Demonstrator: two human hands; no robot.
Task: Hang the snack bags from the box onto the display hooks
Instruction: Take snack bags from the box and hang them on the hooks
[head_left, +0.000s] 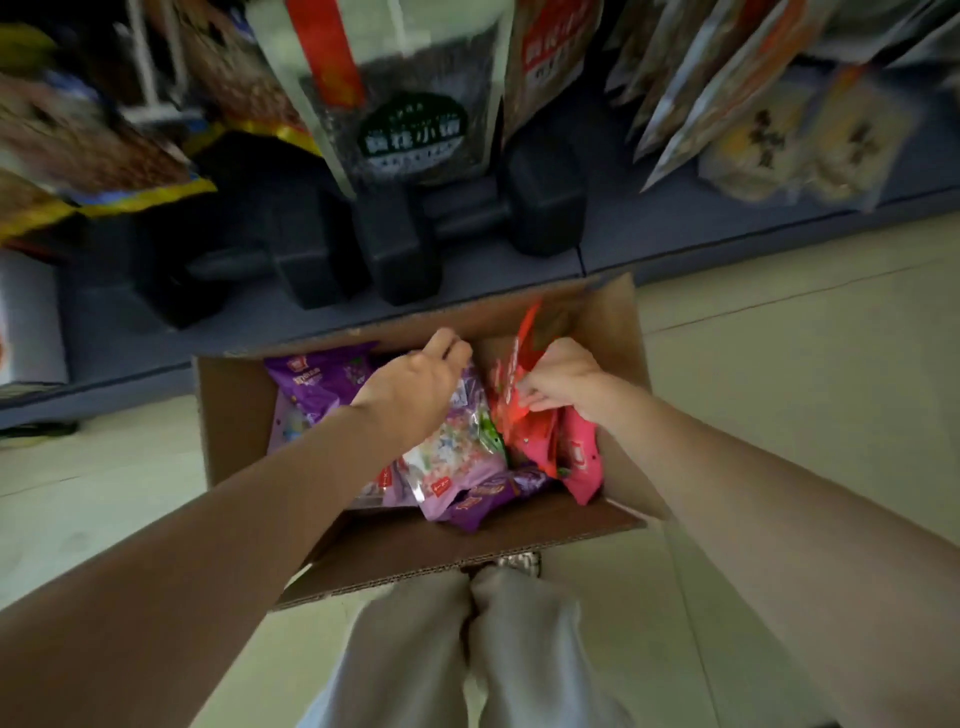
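While both arms are reaching into the box (244, 410), the left hand (415, 387) is curling over a purple bag (457, 452) – grip unclear – and the right hand (558, 382) is pinching a red bag (511, 384) at the box's right side, below the shelf (675, 223).

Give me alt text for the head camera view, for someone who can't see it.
Both hands reach into an open cardboard box on the floor: the left hand grips a purple snack bag, the right hand pinches a red snack bag. Hanging bags and black dumbbells fill the shelf beyond.
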